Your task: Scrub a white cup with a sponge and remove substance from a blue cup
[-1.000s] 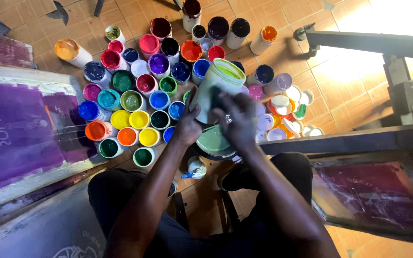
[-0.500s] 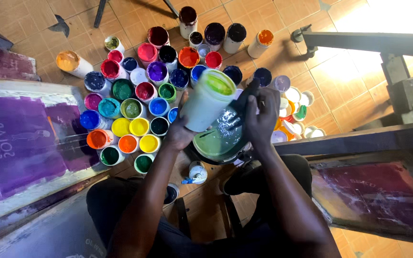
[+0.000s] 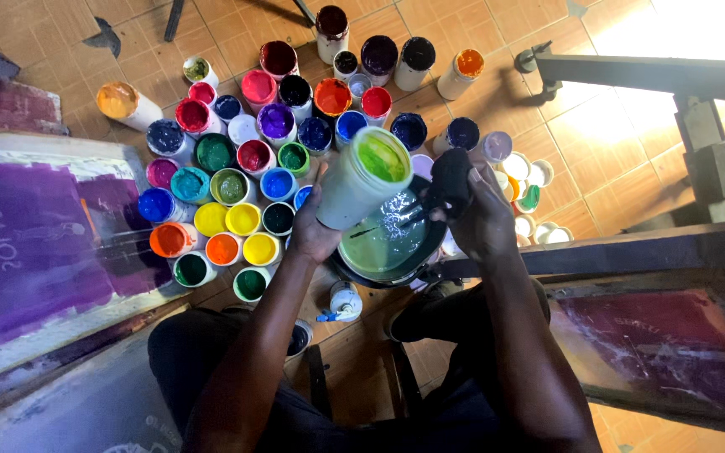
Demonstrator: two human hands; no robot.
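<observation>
Head view, steeply down, close.

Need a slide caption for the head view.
Left hand holds green paint jar; right hand grips black lid over mixing bowl.

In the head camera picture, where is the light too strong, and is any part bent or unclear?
Head view: the tiled floor at top right is washed out by bright light; glare glints on the wet green bowl; the wide lens bends the printing screen at the left edge; the jar in the left hand looks sharp.
</observation>
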